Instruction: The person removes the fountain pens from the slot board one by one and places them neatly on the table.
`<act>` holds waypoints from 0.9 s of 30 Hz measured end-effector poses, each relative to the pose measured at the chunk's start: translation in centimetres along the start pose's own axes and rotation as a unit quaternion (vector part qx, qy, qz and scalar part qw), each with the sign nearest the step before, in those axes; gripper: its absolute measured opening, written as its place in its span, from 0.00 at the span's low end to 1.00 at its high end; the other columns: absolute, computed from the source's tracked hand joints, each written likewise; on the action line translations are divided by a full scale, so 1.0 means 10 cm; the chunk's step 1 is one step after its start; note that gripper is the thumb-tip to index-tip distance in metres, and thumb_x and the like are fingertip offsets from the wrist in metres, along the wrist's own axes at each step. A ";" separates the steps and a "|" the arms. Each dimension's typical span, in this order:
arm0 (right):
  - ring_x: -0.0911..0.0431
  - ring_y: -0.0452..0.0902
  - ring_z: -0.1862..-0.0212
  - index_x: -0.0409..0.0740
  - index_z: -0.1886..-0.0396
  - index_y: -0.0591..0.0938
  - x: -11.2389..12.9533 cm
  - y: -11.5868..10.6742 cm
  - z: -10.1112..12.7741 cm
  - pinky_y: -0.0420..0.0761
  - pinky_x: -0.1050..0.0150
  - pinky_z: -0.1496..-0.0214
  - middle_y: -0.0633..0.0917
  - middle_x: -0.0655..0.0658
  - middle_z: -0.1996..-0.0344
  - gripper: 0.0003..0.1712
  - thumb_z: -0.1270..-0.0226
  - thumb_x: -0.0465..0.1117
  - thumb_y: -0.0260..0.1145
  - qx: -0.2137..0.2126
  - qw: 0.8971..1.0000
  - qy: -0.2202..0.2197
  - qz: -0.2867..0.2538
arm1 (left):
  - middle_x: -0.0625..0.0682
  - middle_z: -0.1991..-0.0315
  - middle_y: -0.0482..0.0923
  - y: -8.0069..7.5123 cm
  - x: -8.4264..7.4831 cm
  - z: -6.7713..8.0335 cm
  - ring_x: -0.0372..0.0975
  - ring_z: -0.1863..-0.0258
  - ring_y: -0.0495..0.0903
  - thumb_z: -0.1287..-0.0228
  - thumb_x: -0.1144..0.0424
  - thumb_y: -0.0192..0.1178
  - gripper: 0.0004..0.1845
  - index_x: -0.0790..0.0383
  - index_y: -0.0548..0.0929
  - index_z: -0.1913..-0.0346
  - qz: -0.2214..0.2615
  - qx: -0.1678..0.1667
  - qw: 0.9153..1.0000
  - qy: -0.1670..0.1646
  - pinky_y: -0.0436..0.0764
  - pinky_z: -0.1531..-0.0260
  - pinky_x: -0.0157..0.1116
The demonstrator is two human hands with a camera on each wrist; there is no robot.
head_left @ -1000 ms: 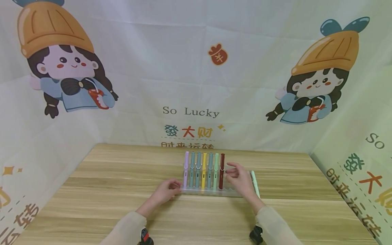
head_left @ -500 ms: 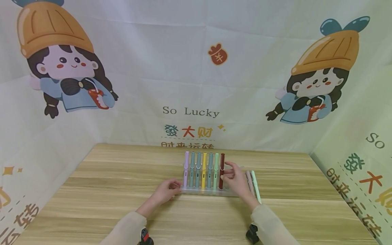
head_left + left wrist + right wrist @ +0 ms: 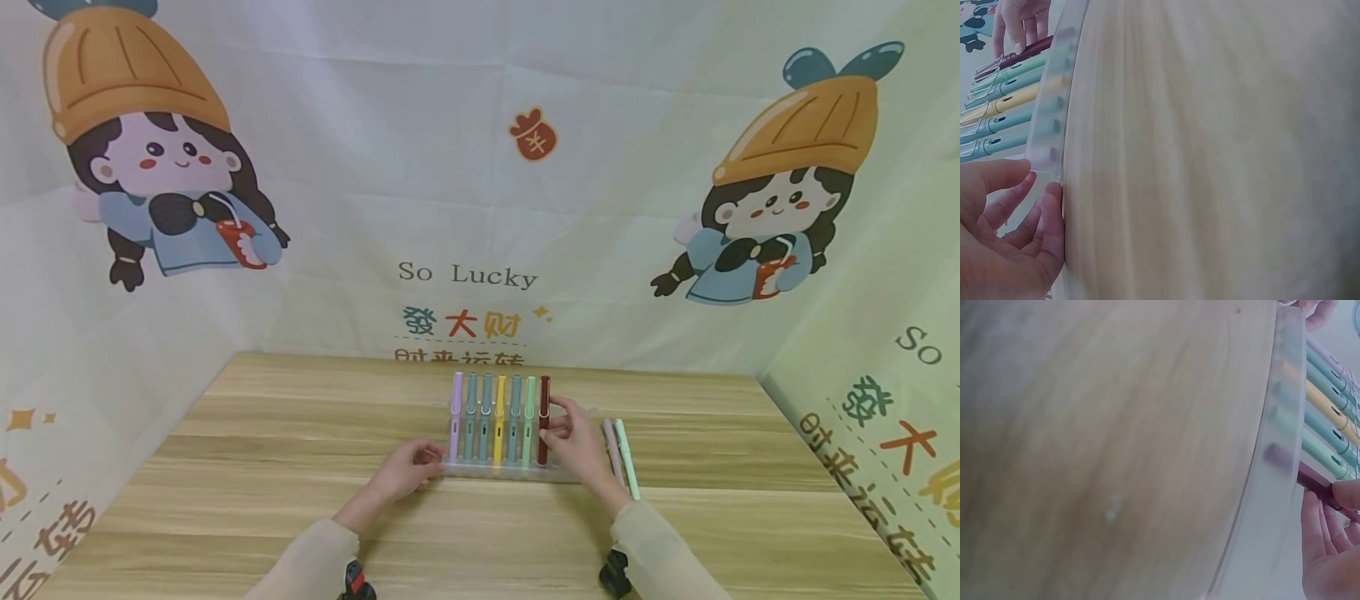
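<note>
A clear pen rack (image 3: pixel 510 472) lies on the wooden table (image 3: pixel 300 433) with several pens side by side in it: lilac, teal, yellow, green and a dark red pen (image 3: pixel 543 400) at the right end. My right hand (image 3: pixel 573 442) pinches the dark red pen (image 3: pixel 1316 481) near its middle, thumb on one side and fingertips on the other. My left hand (image 3: pixel 408 467) grips the rack's front left corner (image 3: pixel 1047 156), thumb on top and fingers curled at the edge. The right half of the rack is partly hidden behind my right hand.
Two loose pens lie on the table just right of the rack, a pinkish-grey pen (image 3: pixel 610 446) and a mint pen (image 3: pixel 627 460). Printed cloth walls (image 3: pixel 480 208) close in the table at the back and on both sides.
My right hand moved left, from over the loose pens to the dark red pen, and closed its fingers on it. The pinkish-grey pen came into view. My left hand stayed put.
</note>
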State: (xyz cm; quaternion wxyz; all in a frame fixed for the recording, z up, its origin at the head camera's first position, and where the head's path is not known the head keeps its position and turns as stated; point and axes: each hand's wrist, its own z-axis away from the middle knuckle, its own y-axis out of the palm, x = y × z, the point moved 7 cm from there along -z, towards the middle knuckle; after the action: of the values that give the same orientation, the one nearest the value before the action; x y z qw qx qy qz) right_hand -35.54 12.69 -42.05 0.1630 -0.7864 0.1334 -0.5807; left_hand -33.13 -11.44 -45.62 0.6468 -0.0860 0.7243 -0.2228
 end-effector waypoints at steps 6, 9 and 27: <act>0.49 0.76 0.65 0.35 0.43 0.65 0.03 -0.03 0.00 0.76 0.60 0.64 0.79 0.37 0.67 0.28 0.46 0.25 0.59 -0.015 1.000 -0.006 -0.023 | 0.53 0.72 0.76 0.01 0.00 0.00 0.40 0.76 0.72 0.46 0.74 0.57 0.08 0.71 0.76 0.62 0.003 0.001 1.000 -0.002 0.74 0.80 0.36; 0.48 0.76 0.64 0.35 0.43 0.65 0.05 -0.07 -0.01 0.76 0.59 0.62 0.79 0.37 0.66 0.28 0.46 0.25 0.59 -0.032 0.999 -0.010 -0.028 | 0.53 0.71 0.76 0.01 -0.01 0.00 0.40 0.76 0.72 0.46 0.74 0.57 0.08 0.71 0.76 0.61 0.003 0.003 1.000 0.001 0.74 0.80 0.36; 0.49 0.76 0.65 0.39 0.44 0.68 0.02 -0.36 0.02 0.76 0.62 0.65 0.80 0.38 0.68 0.29 0.48 0.26 0.62 -0.069 0.997 0.001 -0.020 | 0.53 0.71 0.76 0.01 0.00 -0.01 0.40 0.76 0.72 0.46 0.73 0.57 0.08 0.71 0.76 0.62 0.002 0.002 1.000 0.004 0.74 0.81 0.35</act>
State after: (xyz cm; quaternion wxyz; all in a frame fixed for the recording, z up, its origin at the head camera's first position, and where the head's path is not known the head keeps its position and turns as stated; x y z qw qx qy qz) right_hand -35.18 15.92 -40.46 0.0967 -0.7979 0.1576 -0.5737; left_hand -33.25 -11.36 -45.64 0.6446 -0.0827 0.7266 -0.2230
